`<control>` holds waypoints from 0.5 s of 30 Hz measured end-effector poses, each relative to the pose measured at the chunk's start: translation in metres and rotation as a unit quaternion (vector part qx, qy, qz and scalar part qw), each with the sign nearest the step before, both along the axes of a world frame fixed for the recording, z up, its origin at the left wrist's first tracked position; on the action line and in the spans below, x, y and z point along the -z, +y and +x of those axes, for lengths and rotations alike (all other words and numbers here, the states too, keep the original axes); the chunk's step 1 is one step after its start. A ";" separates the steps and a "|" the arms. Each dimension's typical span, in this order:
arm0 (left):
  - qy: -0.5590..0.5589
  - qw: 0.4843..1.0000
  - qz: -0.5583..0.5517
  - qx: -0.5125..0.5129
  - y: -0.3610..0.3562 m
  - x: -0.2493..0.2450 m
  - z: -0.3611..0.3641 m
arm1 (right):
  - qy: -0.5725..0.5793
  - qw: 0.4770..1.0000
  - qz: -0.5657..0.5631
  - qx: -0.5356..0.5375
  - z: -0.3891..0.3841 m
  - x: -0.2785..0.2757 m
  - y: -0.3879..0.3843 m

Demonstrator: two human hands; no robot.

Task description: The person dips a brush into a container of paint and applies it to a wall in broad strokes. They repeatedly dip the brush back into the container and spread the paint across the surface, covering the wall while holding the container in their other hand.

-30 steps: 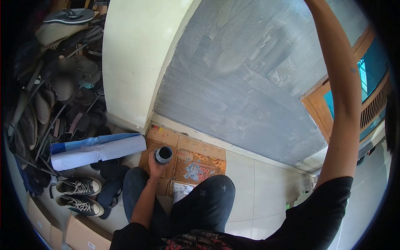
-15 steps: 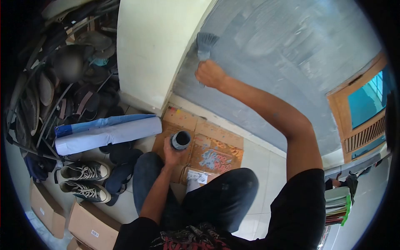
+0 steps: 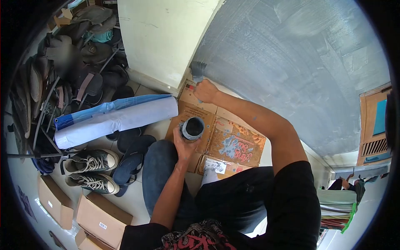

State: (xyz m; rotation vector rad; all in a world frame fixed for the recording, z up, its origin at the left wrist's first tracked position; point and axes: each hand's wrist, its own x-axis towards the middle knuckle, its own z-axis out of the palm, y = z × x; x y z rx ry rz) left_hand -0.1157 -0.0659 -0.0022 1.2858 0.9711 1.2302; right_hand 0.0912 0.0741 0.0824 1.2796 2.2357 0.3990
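My right hand (image 3: 206,91) is closed around the handle of a paintbrush (image 3: 198,70). Its grey-coated bristles touch the lower left corner of the grey painted wall (image 3: 283,71), beside the pale wall edge. Over the cardboard, my left hand (image 3: 184,143) grips a paint-smeared can (image 3: 193,128) from its left side. The can's open top faces up and its inside looks dark. Under it lies a flattened cardboard sheet (image 3: 210,110) with grey paint spots and red lettering.
A rolled white and blue sheet (image 3: 121,124) lies left of the can. Past it are a rack of sandals (image 3: 89,81), a pair of sneakers (image 3: 92,161) and opened cardboard boxes (image 3: 100,216). A wood-framed vent (image 3: 375,125) is at right.
The brush in my right hand has moved down along the wall's left edge to its bottom corner. My left hand still holds the can. The view has shifted.
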 end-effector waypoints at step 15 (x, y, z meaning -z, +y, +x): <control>-0.035 0.999 -0.026 0.012 0.001 -0.027 0.008 | 0.094 0.989 0.035 0.105 0.039 -0.196 0.006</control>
